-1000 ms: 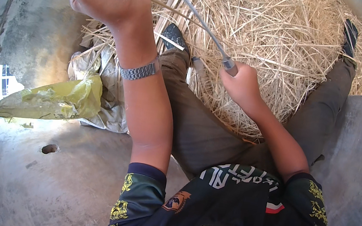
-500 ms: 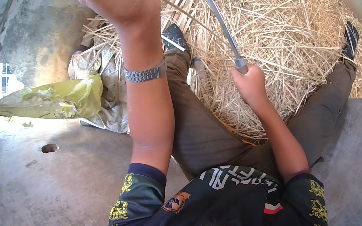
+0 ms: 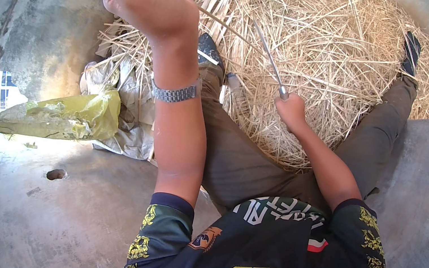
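Observation:
Raised at the upper left, my left hand (image 3: 149, 2) is closed round a long thin bamboo-like strip (image 3: 223, 23). One end of the strip runs out past the thumb to the left rim; the other slants down to the right over the straw. My right hand (image 3: 290, 113) grips the handle of a long-bladed knife (image 3: 271, 61) between my legs. The blade points up and to the left, seen nearly edge-on. In view it crosses the strip's right part; I cannot tell whether they touch.
A heap of pale straw-like shavings (image 3: 322, 44) spreads between and beyond my legs. Left of my arm lie a yellow translucent bag (image 3: 86, 114) and crumpled greyish sacking (image 3: 130, 139). The concrete floor (image 3: 79, 219) has a small hole (image 3: 56, 174). A concrete wall (image 3: 54, 31) rises at the left.
My left hand has shifted slightly right with the strip. The knife has turned, so its blade looks thinner and its tip sits lower and further right.

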Motion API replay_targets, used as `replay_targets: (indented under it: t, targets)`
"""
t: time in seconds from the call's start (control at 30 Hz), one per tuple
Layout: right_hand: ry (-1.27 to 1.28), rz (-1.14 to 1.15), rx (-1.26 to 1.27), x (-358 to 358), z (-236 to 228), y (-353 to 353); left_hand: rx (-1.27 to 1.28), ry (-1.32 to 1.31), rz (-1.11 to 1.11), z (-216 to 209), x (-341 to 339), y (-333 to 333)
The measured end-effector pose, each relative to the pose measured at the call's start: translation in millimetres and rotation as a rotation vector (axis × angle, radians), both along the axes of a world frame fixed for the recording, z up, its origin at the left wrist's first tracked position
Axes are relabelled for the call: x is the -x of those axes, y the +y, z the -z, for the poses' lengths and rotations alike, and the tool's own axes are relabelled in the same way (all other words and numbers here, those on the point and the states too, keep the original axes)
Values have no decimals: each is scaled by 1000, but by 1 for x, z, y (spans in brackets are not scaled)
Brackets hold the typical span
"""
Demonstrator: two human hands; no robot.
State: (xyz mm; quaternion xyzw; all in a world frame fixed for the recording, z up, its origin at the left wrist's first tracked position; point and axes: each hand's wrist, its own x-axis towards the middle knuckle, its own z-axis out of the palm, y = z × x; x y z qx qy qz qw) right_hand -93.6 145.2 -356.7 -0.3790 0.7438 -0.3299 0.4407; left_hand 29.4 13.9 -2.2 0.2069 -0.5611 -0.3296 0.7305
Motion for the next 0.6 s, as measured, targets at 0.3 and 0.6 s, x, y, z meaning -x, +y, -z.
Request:
replay_targets:
  t: [0.3, 0.6]
  targets:
    - [-184, -36, 328, -15, -16, -5, -8, 54, -156, -2, -17, -13]
    - [183, -36, -112, 15, 36, 4, -28, 45, -195, -3, -16, -13]
